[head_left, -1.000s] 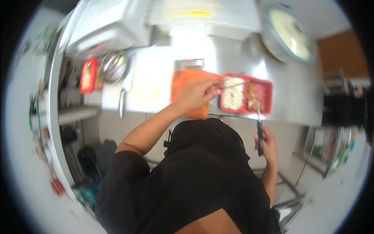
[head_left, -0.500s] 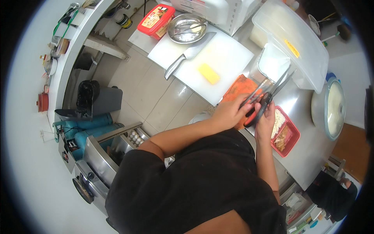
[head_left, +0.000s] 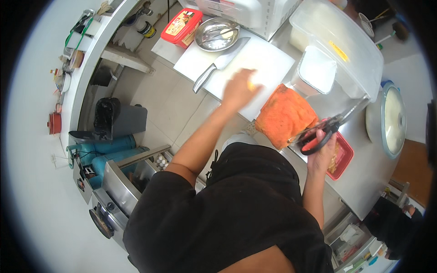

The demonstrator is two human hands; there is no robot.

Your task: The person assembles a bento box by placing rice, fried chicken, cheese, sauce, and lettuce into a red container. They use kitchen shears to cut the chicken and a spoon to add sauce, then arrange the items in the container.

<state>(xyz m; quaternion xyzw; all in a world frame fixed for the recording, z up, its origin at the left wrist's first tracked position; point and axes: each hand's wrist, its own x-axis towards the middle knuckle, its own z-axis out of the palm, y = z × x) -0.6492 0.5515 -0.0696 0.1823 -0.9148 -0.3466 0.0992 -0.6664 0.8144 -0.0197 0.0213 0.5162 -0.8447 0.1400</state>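
Note:
Over the white cutting board [head_left: 273, 59], my left hand [head_left: 239, 91] is blurred, its fingers closed around a yellow block [head_left: 251, 85], mostly hidden under them. A large knife [head_left: 216, 68] lies on the board to the left of that hand. My right hand [head_left: 322, 152] is closed on black-and-red-handled scissors [head_left: 334, 123], whose blades point up and to the right. Right beside the scissors lies a folded orange cloth [head_left: 287, 116]. Below the scissors, partly hidden by my right hand, is a red tray [head_left: 343, 157] with food in it.
A metal bowl [head_left: 214, 43] and a red tub [head_left: 182, 27] stand at the far left. A white container [head_left: 316, 73] and a large clear bin [head_left: 359, 68] are at the far right, near a lidded pot [head_left: 391, 120]. Another person [head_left: 391, 223] is at the lower right.
My left hand has left the scissors and moved left and away onto the board, over the yellow block. The right hand has shifted right with the scissors, and more of the orange cloth shows.

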